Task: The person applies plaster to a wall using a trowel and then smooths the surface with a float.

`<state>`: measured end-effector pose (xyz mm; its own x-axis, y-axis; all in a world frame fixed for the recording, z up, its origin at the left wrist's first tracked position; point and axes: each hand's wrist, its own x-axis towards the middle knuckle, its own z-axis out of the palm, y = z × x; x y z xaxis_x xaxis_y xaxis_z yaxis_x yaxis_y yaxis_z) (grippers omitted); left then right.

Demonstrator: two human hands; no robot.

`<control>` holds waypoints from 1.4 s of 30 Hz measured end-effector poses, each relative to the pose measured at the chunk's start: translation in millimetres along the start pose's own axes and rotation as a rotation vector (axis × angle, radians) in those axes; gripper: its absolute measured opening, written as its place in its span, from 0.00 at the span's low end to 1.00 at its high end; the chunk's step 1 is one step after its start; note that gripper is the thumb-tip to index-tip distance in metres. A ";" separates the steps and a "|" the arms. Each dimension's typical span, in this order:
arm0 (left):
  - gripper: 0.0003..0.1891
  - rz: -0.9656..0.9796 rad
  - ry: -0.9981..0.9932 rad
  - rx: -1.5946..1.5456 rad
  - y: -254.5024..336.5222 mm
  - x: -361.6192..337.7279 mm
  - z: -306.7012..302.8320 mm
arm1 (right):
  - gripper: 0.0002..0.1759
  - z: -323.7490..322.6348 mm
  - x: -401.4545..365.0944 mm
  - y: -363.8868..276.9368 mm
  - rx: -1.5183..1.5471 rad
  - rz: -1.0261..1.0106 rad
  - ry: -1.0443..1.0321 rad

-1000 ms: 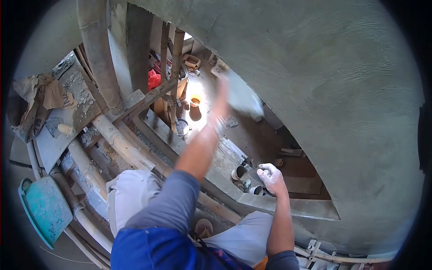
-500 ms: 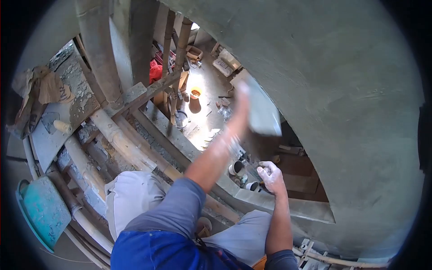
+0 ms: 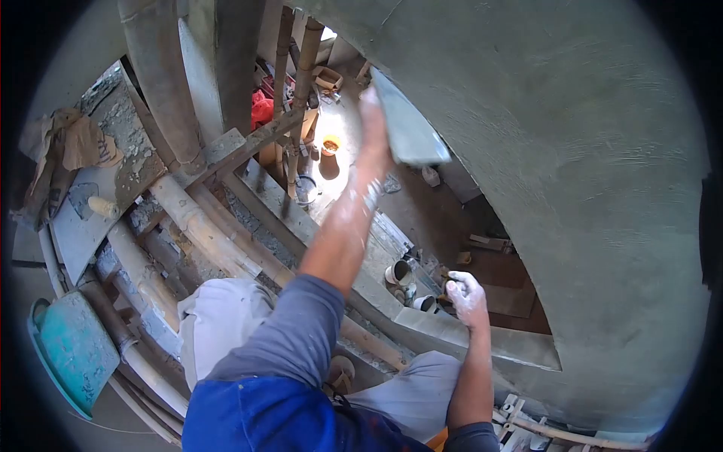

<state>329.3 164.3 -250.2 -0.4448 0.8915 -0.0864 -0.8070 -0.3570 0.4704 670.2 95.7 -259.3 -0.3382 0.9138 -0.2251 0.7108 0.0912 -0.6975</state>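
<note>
My left hand (image 3: 369,124) reaches far forward, closed around the grip side of a plastering trowel (image 3: 407,124). The trowel's flat pale blade lies along the curved edge of the grey plastered wall (image 3: 572,135); whether it touches is hard to tell. Its handle is hidden by my hand, which is slightly blurred. White smears coat my wrist and forearm. My right hand (image 3: 468,297) is held up nearer my knees, fingers curled and dusted white; what they hold, if anything, does not show. It is above the ledge (image 3: 482,340) of the wall opening.
Bamboo poles (image 3: 203,226) and planks form the scaffold beneath me. A teal basin (image 3: 75,354) hangs at left, near a mortar-covered board (image 3: 90,233) with torn paper bags. Far below through the opening are an orange bucket (image 3: 330,145), a grey bucket (image 3: 305,190) and small containers (image 3: 398,273).
My left hand and the trowel have moved up and left along the wall's edge. My right hand has shifted slightly to the right, still curled.
</note>
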 end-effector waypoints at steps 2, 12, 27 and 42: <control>0.32 0.066 -0.003 0.146 -55.8 -16.3 15.3 | 0.19 -1.5 5.0 8.6 0.012 0.012 0.039; 0.41 -0.050 -0.089 0.017 -23.1 -14.3 -6.7 | 0.20 -17.0 -13.4 0.2 0.080 0.024 0.029; 0.32 -0.090 -0.170 0.041 -89.5 -21.6 4.7 | 0.20 -35.3 -35.4 -12.9 0.029 -0.004 0.056; 0.09 -0.271 -0.311 -0.152 -158.2 -83.2 -16.2 | 0.23 -15.7 0.7 18.8 0.632 0.247 -0.063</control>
<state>487.6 142.0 -331.6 -0.0899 0.9918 0.0906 -0.9368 -0.1151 0.3305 693.0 104.3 -261.8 -0.2615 0.8515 -0.4546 0.2812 -0.3833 -0.8798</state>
